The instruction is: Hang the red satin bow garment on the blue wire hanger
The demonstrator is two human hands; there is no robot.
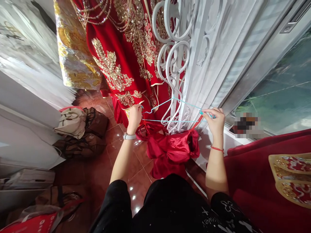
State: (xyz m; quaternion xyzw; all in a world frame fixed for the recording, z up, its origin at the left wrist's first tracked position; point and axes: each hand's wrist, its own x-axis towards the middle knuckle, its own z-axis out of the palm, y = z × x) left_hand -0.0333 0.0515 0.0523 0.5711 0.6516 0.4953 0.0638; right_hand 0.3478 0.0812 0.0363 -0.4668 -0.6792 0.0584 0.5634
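Observation:
A thin light-blue wire hanger [170, 111] hangs by its hook from a white ornate metal scroll rack [173, 64]. My left hand [134, 117], with a watch on the wrist, pinches the hanger's left end. At the right end my right hand [215, 120], wearing a red string bracelet, is closed on the hanger's corner and a red strap. A red satin garment [173, 149] droops below the hanger in a bunch towards the floor. Behind it hangs a red dress with gold embroidery [121, 64].
Brown and beige bags [80, 129] lie on the red tiled floor [97, 174] at left. White curtains [218, 48] and a glass door [279, 87] stand at right. A red embroidered cloth [279, 174] covers the lower right. White fabric [24, 58] fills the left.

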